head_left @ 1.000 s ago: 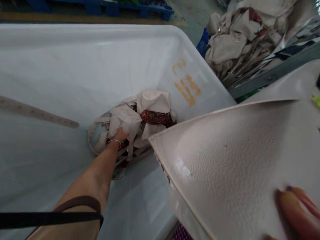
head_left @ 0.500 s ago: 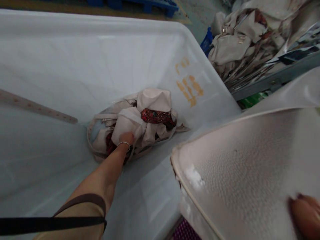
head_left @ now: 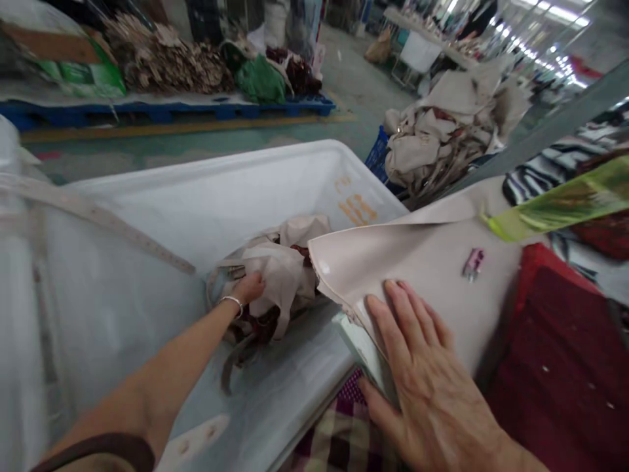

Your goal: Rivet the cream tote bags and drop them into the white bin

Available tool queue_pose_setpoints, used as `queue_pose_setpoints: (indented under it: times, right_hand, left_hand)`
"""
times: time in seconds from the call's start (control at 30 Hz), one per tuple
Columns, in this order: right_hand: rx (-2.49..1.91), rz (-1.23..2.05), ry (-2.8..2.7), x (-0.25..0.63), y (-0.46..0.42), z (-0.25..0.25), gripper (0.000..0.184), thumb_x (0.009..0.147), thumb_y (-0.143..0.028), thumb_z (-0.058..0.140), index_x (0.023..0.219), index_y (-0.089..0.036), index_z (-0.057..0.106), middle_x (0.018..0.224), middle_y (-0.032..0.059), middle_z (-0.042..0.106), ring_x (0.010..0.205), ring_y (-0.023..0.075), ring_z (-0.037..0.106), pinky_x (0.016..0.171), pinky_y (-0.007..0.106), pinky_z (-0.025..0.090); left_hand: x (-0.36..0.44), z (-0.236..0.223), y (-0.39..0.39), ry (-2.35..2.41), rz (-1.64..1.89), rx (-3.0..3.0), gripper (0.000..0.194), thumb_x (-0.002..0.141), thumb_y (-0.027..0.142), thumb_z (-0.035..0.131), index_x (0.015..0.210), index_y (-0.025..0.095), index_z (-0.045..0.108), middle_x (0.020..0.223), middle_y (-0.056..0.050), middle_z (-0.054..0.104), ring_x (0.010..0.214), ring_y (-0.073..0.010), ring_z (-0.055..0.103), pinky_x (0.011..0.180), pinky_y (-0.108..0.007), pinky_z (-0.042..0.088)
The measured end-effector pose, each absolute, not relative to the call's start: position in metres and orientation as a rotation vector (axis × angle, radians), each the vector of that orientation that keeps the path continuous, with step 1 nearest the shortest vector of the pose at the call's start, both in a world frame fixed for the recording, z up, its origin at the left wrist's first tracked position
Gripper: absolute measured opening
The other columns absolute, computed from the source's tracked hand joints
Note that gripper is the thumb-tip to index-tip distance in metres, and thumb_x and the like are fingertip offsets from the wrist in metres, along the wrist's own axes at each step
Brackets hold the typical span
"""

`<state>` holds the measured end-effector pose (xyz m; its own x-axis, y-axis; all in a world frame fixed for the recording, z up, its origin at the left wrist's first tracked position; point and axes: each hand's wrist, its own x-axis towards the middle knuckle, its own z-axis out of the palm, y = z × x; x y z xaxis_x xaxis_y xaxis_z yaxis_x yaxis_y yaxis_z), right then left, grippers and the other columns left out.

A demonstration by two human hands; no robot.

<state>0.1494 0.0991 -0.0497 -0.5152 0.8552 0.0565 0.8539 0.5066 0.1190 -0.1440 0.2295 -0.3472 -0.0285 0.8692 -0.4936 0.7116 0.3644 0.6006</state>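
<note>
My left hand [head_left: 249,287], a bracelet at its wrist, reaches into a deep white plastic bin [head_left: 236,174]. Its fingers are closed on a beige bag [head_left: 280,272] in a bundle of beige bags with straps and dark red patterned lining. My right hand [head_left: 417,341] lies with fingers stretched out on a beige leather-like sheet [head_left: 442,269]. That sheet covers the corner of a work surface and its near edge curls up over the bin. The right thumb hangs below the surface's pale edge.
A small pink tool [head_left: 474,263] lies on the sheet beside dark red cloth [head_left: 555,367]. Beyond the bin, a blue basket [head_left: 377,156] overflows with beige bags [head_left: 437,134]. A blue pallet [head_left: 167,113] with stacked material stands behind. A strap [head_left: 122,226] runs across the bin's left wall.
The view has lifted, showing more of the workshop. My left hand has raised the beige bag a little. My right hand has come from the lower right onto the sheet's edge.
</note>
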Motion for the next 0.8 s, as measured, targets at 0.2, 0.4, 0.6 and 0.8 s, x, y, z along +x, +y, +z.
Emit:
queue_pose_setpoints:
  times: [0.2, 0.4, 0.6, 0.8]
  right_hand:
    - [1.641, 0.129, 2.679, 0.147, 0.096, -0.051, 0.078, 0.085, -0.038, 0.058, 0.154, -0.01, 0.035, 0.16, 0.0229, 0.03, 0.15, 0.039, 0.026, 0.119, 0.057, 0.03]
    - [1.703, -0.063, 2.609, 0.145, 0.095, -0.044, 0.082, 0.083, -0.036, 0.061, 0.156, -0.009, 0.034, 0.163, 0.0238, 0.025, 0.151, 0.04, 0.021, 0.122, 0.056, 0.023]
    - [1.774, -0.26, 2.622, 0.137, 0.091, -0.026, 0.09, 0.081, -0.034, 0.07, 0.156, -0.009, 0.029, 0.162, 0.0278, 0.023, 0.151, 0.0396, 0.023, 0.121, 0.054, 0.028]
    - [1.392, 0.778, 3.461, 0.115, 0.022, 0.05, 0.067, 0.087, -0.019, 0.062, 0.148, -0.014, 0.035, 0.163, 0.0268, 0.016, 0.153, 0.0378, 0.016, 0.119, 0.058, 0.029]
  left_hand:
    - [-0.188, -0.222, 0.216, 1.659, 0.729, 1.211, 0.033, 0.091, 0.038, 0.065, 0.074, 0.016, 0.048, 0.07, 0.003, 0.047, 0.064, -0.0111, 0.046, 0.064, -0.025, 0.043]
    - [-0.203, -0.068, 0.155, 1.319, 1.293, 1.108, 0.05, 0.062, 0.052, 0.075, 0.07, 0.018, 0.039, 0.071, 0.004, 0.046, 0.069, -0.0105, 0.045, 0.065, -0.022, 0.041]
    - [-0.206, 0.055, 0.091, 1.159, 1.466, 1.173, 0.057, 0.054, 0.049, 0.085, 0.066, 0.017, 0.04, 0.065, 0.004, 0.046, 0.061, -0.0084, 0.041, 0.056, -0.019, 0.036]
    - [-0.175, 0.136, 0.046, 1.124, 1.359, 1.309, 0.045, 0.06, 0.044, 0.079, 0.067, 0.017, 0.043, 0.059, 0.006, 0.042, 0.052, -0.0063, 0.033, 0.046, -0.018, 0.024]
